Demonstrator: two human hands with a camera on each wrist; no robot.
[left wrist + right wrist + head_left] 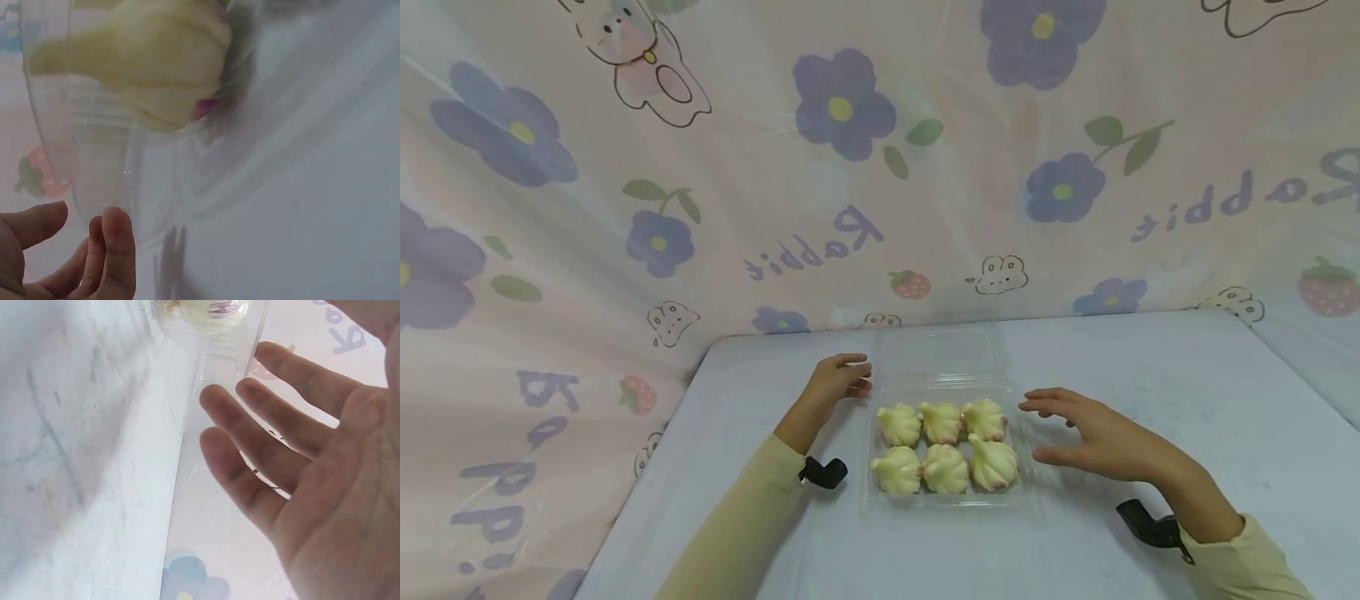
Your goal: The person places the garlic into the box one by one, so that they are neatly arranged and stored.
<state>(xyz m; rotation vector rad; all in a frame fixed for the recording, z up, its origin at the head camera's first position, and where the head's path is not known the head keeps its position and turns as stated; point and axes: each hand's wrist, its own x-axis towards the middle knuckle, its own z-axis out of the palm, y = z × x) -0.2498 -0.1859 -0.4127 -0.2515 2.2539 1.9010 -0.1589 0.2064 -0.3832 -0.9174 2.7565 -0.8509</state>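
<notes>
Several pale garlic bulbs [946, 469] lie in two rows inside a clear plastic container [951, 502] in the head view. Its transparent lid [942, 350] is folded back toward the wall. My left hand [837, 382] hovers by the container's left side, fingers loosely bent with nothing in them. To the right, my right hand [1093, 433] is spread beside the container and holds nothing. The left wrist view shows one garlic bulb [169, 62] close up, with a purple mark, and the left fingers [117, 250] near the container's edge. In the right wrist view, the right fingers [250, 481] are extended.
A white-covered table [1150, 358] lies under everything. Behind it and on the left hangs a pink curtain [955, 200] printed with flowers, rabbits and strawberries. Black wrist mounts [1150, 527] sit on both forearms, at the cuffs of the light sleeves.
</notes>
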